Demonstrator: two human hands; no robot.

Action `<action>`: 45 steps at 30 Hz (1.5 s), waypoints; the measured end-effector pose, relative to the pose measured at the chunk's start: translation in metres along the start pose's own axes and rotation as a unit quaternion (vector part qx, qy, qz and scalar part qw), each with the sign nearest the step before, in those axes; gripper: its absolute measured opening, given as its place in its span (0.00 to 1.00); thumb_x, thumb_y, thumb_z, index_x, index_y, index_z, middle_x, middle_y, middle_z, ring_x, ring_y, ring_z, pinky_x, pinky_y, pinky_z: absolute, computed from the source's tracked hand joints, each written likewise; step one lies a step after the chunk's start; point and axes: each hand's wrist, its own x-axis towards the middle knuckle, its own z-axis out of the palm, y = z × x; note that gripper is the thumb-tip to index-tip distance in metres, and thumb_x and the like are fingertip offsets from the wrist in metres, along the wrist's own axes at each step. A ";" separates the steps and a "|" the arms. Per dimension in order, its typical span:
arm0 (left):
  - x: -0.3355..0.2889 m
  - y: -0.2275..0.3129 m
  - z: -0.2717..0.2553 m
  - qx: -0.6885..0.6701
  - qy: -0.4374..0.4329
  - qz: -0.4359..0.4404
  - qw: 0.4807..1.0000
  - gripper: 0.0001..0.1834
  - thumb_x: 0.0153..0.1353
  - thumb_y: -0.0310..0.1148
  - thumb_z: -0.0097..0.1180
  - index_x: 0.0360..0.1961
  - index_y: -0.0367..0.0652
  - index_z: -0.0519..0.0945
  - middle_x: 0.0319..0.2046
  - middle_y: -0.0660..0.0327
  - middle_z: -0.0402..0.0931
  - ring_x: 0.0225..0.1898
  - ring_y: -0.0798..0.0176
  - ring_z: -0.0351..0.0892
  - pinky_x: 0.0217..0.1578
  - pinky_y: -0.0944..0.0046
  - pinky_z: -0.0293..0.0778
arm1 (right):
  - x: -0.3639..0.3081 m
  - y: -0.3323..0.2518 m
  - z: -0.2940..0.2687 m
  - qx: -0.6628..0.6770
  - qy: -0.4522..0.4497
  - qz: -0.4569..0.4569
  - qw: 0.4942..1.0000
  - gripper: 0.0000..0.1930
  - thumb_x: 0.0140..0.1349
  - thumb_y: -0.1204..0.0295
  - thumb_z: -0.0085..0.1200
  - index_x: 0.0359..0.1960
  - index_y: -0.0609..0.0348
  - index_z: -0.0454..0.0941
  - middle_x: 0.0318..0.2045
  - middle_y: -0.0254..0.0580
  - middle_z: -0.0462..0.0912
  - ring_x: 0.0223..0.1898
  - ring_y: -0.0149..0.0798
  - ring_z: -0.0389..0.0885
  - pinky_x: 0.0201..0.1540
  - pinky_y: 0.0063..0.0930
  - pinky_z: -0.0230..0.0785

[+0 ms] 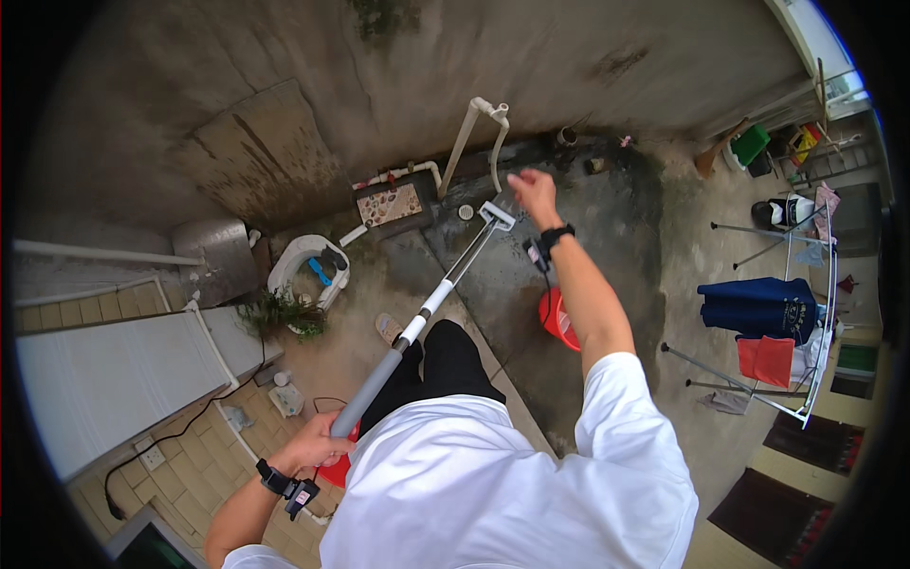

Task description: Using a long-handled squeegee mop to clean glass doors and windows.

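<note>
My left hand (pixel 320 442) is wrapped round the grey grip of a sponge-type mop (pixel 438 296) with a white and metal pole. The pole slants up and away to the right, ending in a white head (pixel 498 217) over the wet concrete. Beside that head, my right hand (pixel 536 197) is raised with its fingers curled together; whatever they hold, if anything, is too small to make out. Just left of it hangs a pale hose (pixel 497 161) from a white standpipe tap (pixel 490 108). Both wrists wear black straps with small devices.
A red bucket (pixel 559 320) stands right of my legs, and another red object (pixel 334 471) shows beside my left hand. A round floor drain (pixel 465 212) lies near the tap. Left are a white basin (pixel 305 265) and plants (pixel 296 316); a laundry rack (pixel 823 332) stands right.
</note>
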 end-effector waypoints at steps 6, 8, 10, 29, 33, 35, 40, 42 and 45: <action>0.025 0.037 -0.011 -0.007 -0.006 0.003 1.000 0.17 0.55 0.19 0.63 0.45 0.40 0.72 0.21 0.68 0.67 0.15 0.75 0.65 0.15 0.71 0.60 | 0.129 -0.047 0.045 -0.152 -0.019 -0.039 0.987 0.34 0.53 0.44 0.65 0.40 0.73 0.82 0.33 0.62 0.84 0.41 0.60 0.84 0.44 0.46 0.74; 0.023 0.052 0.001 -0.005 0.008 -0.014 1.000 0.18 0.55 0.20 0.63 0.45 0.40 0.72 0.21 0.69 0.68 0.16 0.74 0.67 0.16 0.72 0.61 | 0.152 -0.064 0.059 -0.173 -0.065 -0.029 0.982 0.36 0.53 0.43 0.64 0.38 0.74 0.82 0.33 0.65 0.84 0.42 0.62 0.83 0.45 0.48 0.74; 0.030 0.064 0.002 0.033 0.032 0.005 0.999 0.18 0.55 0.20 0.64 0.46 0.39 0.72 0.21 0.69 0.68 0.17 0.75 0.67 0.16 0.72 0.62 | 0.168 -0.073 0.062 -0.212 -0.099 -0.011 0.972 0.33 0.53 0.46 0.65 0.37 0.73 0.82 0.33 0.66 0.84 0.41 0.62 0.83 0.44 0.48 0.74; -0.004 0.066 0.021 -0.068 0.052 -0.068 0.994 0.22 0.54 0.19 0.64 0.49 0.39 0.72 0.21 0.68 0.70 0.15 0.75 0.66 0.16 0.72 0.59 | 0.181 -0.045 0.021 -0.223 -0.151 -0.187 0.945 0.21 0.53 0.78 0.56 0.52 0.57 0.80 0.41 0.57 0.84 0.46 0.62 0.80 0.48 0.48 0.73; -0.003 0.062 0.023 -0.048 0.054 -0.061 0.996 0.22 0.54 0.19 0.64 0.49 0.38 0.72 0.20 0.67 0.71 0.15 0.74 0.66 0.16 0.71 0.60 | 0.151 -0.040 0.024 -0.175 -0.049 -0.168 0.969 0.28 0.53 0.77 0.57 0.60 0.54 0.74 0.41 0.55 0.84 0.46 0.60 0.80 0.48 0.47 0.73; -0.001 0.064 0.023 -0.028 0.050 -0.054 0.997 0.22 0.54 0.19 0.64 0.50 0.38 0.72 0.20 0.67 0.71 0.15 0.74 0.66 0.16 0.71 0.59 | 0.127 -0.005 0.017 -0.136 0.038 -0.104 0.984 0.31 0.53 0.72 0.60 0.62 0.57 0.71 0.37 0.56 0.85 0.43 0.59 0.82 0.46 0.48 0.73; 0.014 0.065 0.017 -0.048 0.020 -0.065 0.997 0.17 0.56 0.18 0.63 0.45 0.40 0.71 0.21 0.67 0.70 0.16 0.75 0.67 0.16 0.71 0.60 | -0.005 0.117 0.032 -0.040 -0.023 0.163 0.986 0.13 0.54 0.67 0.65 0.25 0.65 0.77 0.24 0.50 0.84 0.29 0.47 0.84 0.31 0.44 0.74; 0.020 0.066 0.017 -0.063 0.018 -0.079 0.995 0.17 0.57 0.18 0.63 0.44 0.40 0.71 0.21 0.67 0.70 0.16 0.75 0.67 0.16 0.71 0.60 | -0.073 0.134 0.056 0.128 -0.144 0.378 0.906 0.20 0.64 0.58 0.60 0.44 0.66 0.76 0.30 0.46 0.81 0.30 0.43 0.82 0.25 0.39 0.76; 0.028 0.071 0.019 -0.078 0.023 -0.066 0.994 0.18 0.57 0.18 0.62 0.47 0.39 0.72 0.22 0.66 0.72 0.16 0.75 0.66 0.16 0.73 0.58 | -0.146 0.099 0.093 0.286 -0.134 0.553 0.771 0.35 0.68 0.44 0.52 0.54 0.71 0.69 0.46 0.60 0.79 0.44 0.54 0.83 0.42 0.51 0.81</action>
